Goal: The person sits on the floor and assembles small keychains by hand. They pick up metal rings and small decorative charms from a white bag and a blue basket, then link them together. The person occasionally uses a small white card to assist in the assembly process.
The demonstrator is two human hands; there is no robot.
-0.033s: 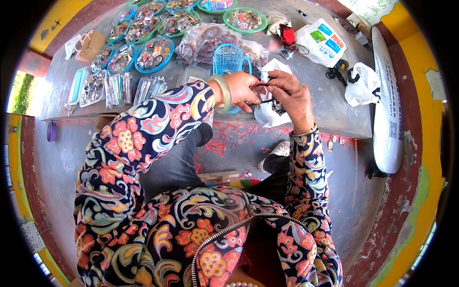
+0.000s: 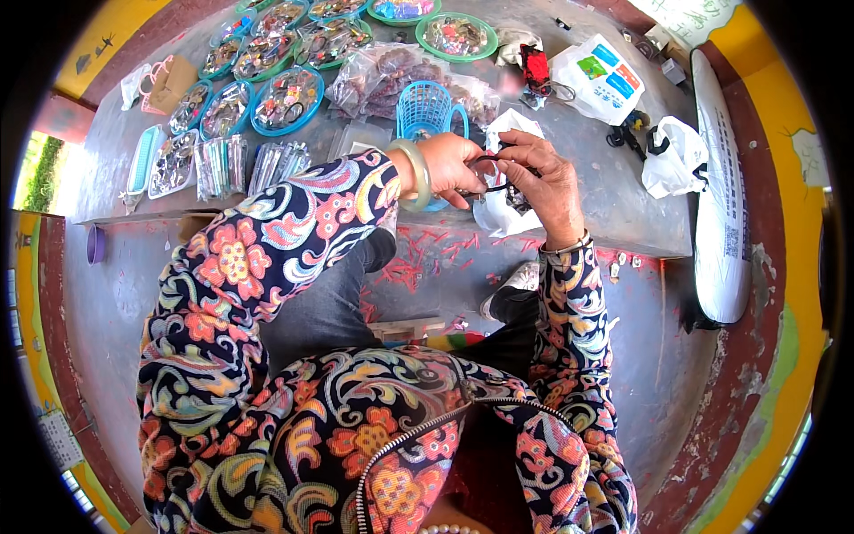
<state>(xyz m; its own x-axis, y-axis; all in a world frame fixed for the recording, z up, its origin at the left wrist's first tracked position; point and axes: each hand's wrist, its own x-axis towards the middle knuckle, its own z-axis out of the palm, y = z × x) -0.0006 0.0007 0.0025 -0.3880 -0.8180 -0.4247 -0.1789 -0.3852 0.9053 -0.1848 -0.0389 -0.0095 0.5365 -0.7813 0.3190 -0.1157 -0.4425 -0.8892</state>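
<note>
Presently both hands pinch a thin dark cord over a white bag.
Left hand (image 2: 449,167) and right hand (image 2: 544,182) pinch the cord (image 2: 487,162); slack grip (small parts) risks spilling the bag (image 2: 498,209).

A grey concrete slab (image 2: 614,209) spans the upper frame as a low table. Below it lies grey concrete floor (image 2: 116,303), littered with red scraps (image 2: 427,258). Yellow painted walls (image 2: 783,178) curve along the edges; daylight and greenery (image 2: 40,173) show at left.
</note>
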